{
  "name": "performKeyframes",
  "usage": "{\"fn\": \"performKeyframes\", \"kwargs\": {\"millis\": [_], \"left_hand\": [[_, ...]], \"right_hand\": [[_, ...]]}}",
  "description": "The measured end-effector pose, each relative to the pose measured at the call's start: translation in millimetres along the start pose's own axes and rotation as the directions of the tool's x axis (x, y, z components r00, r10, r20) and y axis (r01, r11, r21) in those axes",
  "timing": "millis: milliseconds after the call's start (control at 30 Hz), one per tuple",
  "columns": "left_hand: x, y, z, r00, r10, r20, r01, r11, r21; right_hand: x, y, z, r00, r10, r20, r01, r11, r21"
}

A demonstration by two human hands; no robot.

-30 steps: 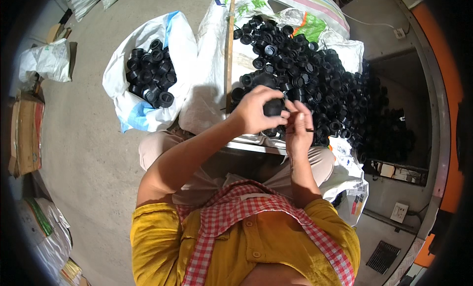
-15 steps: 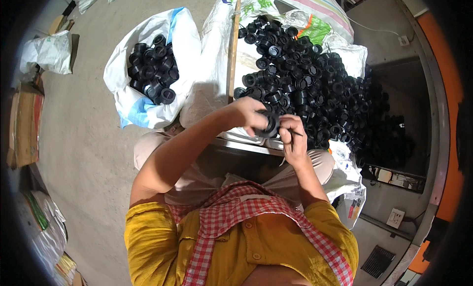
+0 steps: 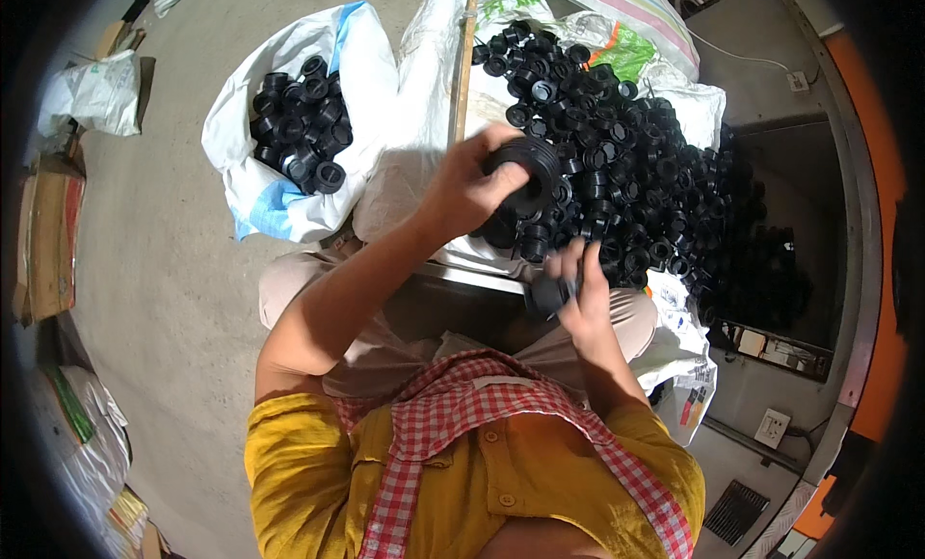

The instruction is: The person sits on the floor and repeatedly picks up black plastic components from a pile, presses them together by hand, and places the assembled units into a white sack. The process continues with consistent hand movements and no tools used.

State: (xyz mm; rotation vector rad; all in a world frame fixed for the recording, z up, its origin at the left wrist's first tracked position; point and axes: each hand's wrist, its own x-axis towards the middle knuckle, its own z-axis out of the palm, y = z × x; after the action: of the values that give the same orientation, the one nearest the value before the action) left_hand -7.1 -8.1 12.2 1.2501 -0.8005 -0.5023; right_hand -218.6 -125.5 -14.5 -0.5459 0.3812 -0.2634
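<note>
My left hand (image 3: 477,178) is closed around a black ribbed plastic ring (image 3: 540,164), holding it up over the near edge of the pile. Its thumb lies over the ring's rim. Lower and to the right, my right hand (image 3: 583,289) is smeared by motion, its fingers curled. A blurred black round plastic piece (image 3: 549,296) shows against that hand's left side, above my lap; whether the fingers grip it is unclear. A thin dark line runs along the fingers, too blurred to name. Beyond both hands spreads a large heap of black plastic rings and caps (image 3: 617,154).
At the left, an open white sack (image 3: 226,125) holds more black round pieces. A wooden stick (image 3: 464,72) stands between sack and heap. A metal edge (image 3: 472,280) crosses before my lap. A cardboard box (image 3: 48,241) is far left; a socket (image 3: 773,428) is at lower right.
My left hand has risen with the ring, away from my right hand. My right hand has moved down slightly, and a black round piece now shows beside it.
</note>
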Motion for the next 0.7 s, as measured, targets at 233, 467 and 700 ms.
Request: {"fn": "performKeyframes", "kwargs": {"millis": [233,467,700], "left_hand": [[0,-23,10,0.868,-0.367,0.335,0.497,0.618,-0.610],[6,-1,5,0.977,-0.044,0.210,-0.086,0.815,0.573],[33,30,-72,0.970,0.161,-0.181,0.174,0.058,0.983]], "right_hand": [[80,20,48,0.913,-0.355,-0.202,0.352,0.935,-0.049],[123,24,28,0.591,-0.726,0.351,0.441,-0.073,-0.895],[155,-8,-132,0.535,-0.671,-0.512,-0.021,0.596,-0.803]]}}
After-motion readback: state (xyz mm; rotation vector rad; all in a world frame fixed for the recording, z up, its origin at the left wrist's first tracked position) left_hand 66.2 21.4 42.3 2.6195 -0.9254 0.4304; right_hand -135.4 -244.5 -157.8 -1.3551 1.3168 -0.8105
